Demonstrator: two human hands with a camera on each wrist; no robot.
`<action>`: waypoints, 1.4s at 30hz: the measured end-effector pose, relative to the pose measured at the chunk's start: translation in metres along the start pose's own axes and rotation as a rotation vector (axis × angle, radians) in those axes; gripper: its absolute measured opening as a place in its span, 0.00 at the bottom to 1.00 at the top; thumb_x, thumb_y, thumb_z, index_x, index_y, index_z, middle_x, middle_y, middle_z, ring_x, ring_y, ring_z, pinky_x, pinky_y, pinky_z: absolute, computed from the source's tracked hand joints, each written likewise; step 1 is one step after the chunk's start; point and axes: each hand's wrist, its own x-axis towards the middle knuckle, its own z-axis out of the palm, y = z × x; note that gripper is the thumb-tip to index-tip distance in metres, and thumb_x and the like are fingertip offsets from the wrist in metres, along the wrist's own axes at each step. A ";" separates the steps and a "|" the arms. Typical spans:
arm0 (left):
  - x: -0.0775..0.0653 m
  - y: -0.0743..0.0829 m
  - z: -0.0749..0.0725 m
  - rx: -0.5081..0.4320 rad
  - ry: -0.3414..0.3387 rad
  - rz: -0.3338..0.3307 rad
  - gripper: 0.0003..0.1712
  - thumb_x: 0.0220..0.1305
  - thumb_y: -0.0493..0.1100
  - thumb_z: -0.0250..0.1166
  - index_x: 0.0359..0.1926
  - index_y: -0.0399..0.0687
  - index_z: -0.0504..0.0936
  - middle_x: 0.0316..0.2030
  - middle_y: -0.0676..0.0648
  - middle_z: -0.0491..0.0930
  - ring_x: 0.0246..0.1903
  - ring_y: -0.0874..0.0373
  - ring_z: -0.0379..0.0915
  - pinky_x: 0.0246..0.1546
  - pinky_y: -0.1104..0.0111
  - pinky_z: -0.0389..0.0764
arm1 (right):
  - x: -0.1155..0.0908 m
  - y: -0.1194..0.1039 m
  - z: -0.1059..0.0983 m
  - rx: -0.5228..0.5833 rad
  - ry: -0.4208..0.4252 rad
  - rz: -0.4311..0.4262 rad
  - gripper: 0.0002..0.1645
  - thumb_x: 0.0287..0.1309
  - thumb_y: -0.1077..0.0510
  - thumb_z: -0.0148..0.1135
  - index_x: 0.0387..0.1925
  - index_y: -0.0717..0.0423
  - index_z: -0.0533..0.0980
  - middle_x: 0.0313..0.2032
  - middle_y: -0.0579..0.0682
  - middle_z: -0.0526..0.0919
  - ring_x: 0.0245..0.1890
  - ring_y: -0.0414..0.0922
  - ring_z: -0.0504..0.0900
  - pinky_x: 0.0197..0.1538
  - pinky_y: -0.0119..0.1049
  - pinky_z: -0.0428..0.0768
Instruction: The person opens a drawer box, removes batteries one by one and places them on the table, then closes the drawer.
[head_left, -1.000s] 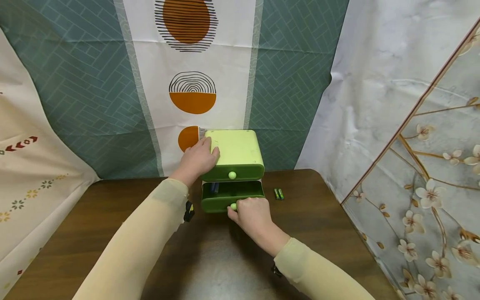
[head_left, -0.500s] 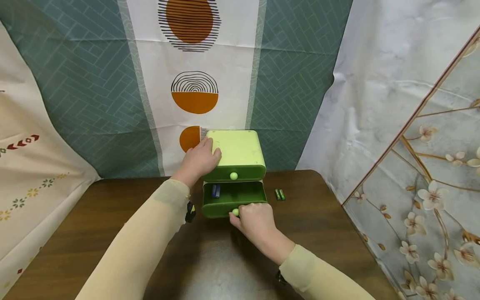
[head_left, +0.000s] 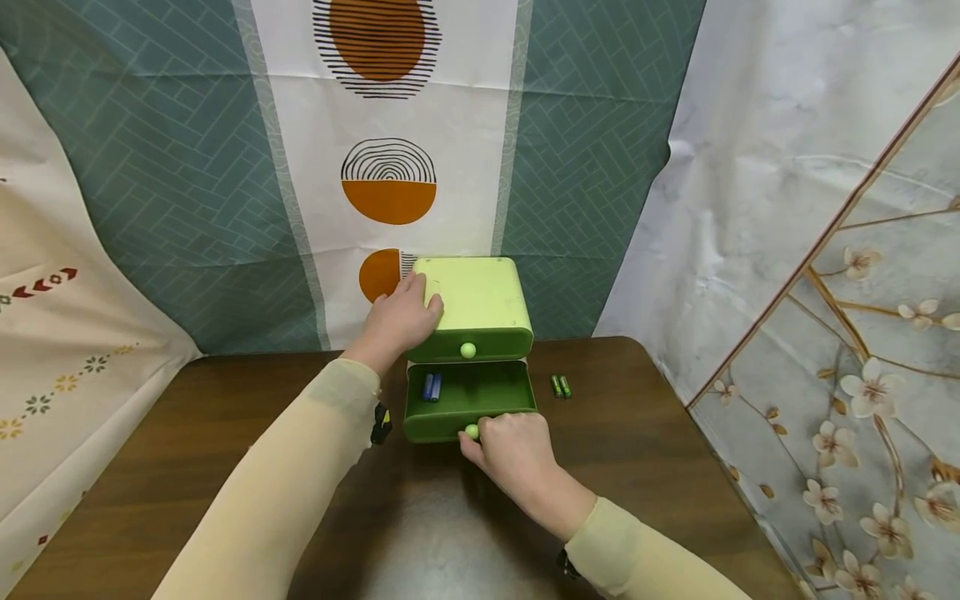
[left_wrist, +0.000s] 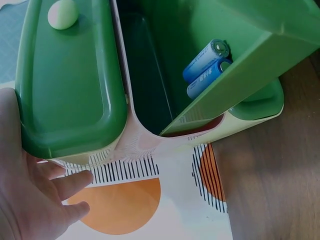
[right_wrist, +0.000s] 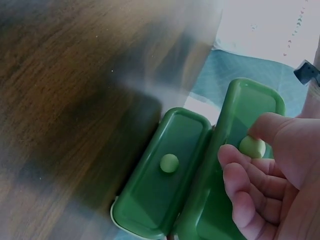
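A small light-green drawer cabinet (head_left: 472, 292) with dark green drawers stands at the back of the table. Its open drawer (head_left: 487, 387) holds two blue batteries (left_wrist: 207, 70) lying side by side at the left end. My right hand (head_left: 517, 454) pinches that drawer's round pale-green knob (right_wrist: 252, 147) between thumb and curled fingers. My left hand (head_left: 401, 317) rests at the cabinet's top left edge, thumb on top; its spread fingers reach along the side in the left wrist view. Above the open drawer, the top drawer (left_wrist: 72, 80) is pushed in.
Two green batteries (head_left: 561, 387) lie on the wooden table (head_left: 622, 450), right of the cabinet. A lower drawer (right_wrist: 165, 175) with its own knob sits beneath the open one. A patterned cloth (head_left: 480, 167) hangs close behind.
My right hand has pulled the drawer farther out toward me, and the blue batteries inside have come into fuller view. My left hand has stayed on the cabinet.
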 end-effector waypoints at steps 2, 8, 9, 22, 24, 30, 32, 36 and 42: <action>0.000 -0.001 0.001 -0.002 -0.001 -0.001 0.44 0.87 0.59 0.37 0.89 0.36 0.50 0.88 0.36 0.46 0.86 0.41 0.45 0.82 0.39 0.51 | -0.001 -0.001 -0.001 -0.001 -0.002 -0.002 0.43 0.60 0.39 0.79 0.08 0.41 0.56 0.08 0.40 0.56 0.08 0.44 0.66 0.12 0.39 0.63; 0.000 -0.003 0.004 -0.015 -0.006 -0.005 0.44 0.86 0.59 0.37 0.89 0.36 0.50 0.88 0.36 0.46 0.86 0.41 0.44 0.81 0.38 0.52 | -0.004 -0.002 -0.002 -0.004 0.011 -0.010 0.43 0.59 0.39 0.80 0.09 0.41 0.56 0.08 0.40 0.57 0.08 0.44 0.66 0.12 0.39 0.64; 0.000 -0.003 0.004 -0.015 -0.007 -0.005 0.44 0.86 0.59 0.37 0.89 0.36 0.50 0.88 0.36 0.45 0.86 0.41 0.44 0.81 0.38 0.52 | -0.004 -0.003 -0.002 -0.005 0.010 -0.011 0.43 0.59 0.39 0.80 0.09 0.41 0.56 0.08 0.40 0.58 0.08 0.44 0.67 0.12 0.39 0.65; 0.001 -0.006 0.005 -0.036 -0.017 -0.001 0.44 0.87 0.60 0.36 0.89 0.38 0.48 0.88 0.35 0.44 0.85 0.37 0.46 0.80 0.39 0.55 | -0.010 -0.005 -0.003 -0.002 0.002 -0.009 0.41 0.58 0.39 0.81 0.09 0.42 0.59 0.08 0.40 0.62 0.09 0.45 0.70 0.12 0.40 0.68; 0.001 -0.005 0.005 -0.041 -0.020 0.000 0.44 0.87 0.60 0.36 0.89 0.38 0.48 0.88 0.35 0.44 0.85 0.36 0.47 0.81 0.39 0.55 | -0.010 -0.006 -0.003 -0.005 0.002 -0.008 0.41 0.58 0.39 0.81 0.09 0.42 0.59 0.08 0.40 0.62 0.10 0.45 0.70 0.12 0.40 0.68; 0.000 -0.006 0.003 -0.044 -0.037 -0.007 0.44 0.87 0.59 0.37 0.90 0.38 0.47 0.88 0.35 0.42 0.83 0.32 0.51 0.81 0.40 0.55 | -0.011 -0.006 -0.004 -0.009 -0.007 -0.013 0.41 0.59 0.38 0.80 0.08 0.42 0.59 0.08 0.41 0.62 0.09 0.44 0.69 0.12 0.40 0.67; 0.001 -0.006 0.003 -0.045 -0.044 -0.008 0.44 0.87 0.59 0.36 0.90 0.38 0.46 0.88 0.35 0.41 0.82 0.31 0.53 0.81 0.40 0.56 | -0.011 -0.006 -0.004 -0.013 -0.006 -0.015 0.41 0.59 0.38 0.80 0.08 0.42 0.59 0.08 0.41 0.62 0.09 0.44 0.70 0.12 0.40 0.67; 0.001 -0.006 0.002 -0.050 -0.048 -0.007 0.44 0.87 0.60 0.36 0.90 0.39 0.45 0.89 0.35 0.40 0.80 0.30 0.56 0.80 0.40 0.58 | -0.012 -0.006 -0.004 -0.019 0.004 -0.016 0.41 0.59 0.38 0.81 0.09 0.43 0.60 0.08 0.41 0.63 0.10 0.45 0.71 0.12 0.41 0.69; 0.001 -0.005 0.002 -0.056 -0.048 -0.006 0.44 0.87 0.60 0.37 0.90 0.39 0.45 0.89 0.35 0.40 0.80 0.30 0.58 0.79 0.41 0.60 | -0.013 -0.006 -0.007 -0.013 0.003 -0.017 0.40 0.60 0.37 0.81 0.09 0.44 0.63 0.09 0.42 0.67 0.11 0.46 0.73 0.13 0.42 0.71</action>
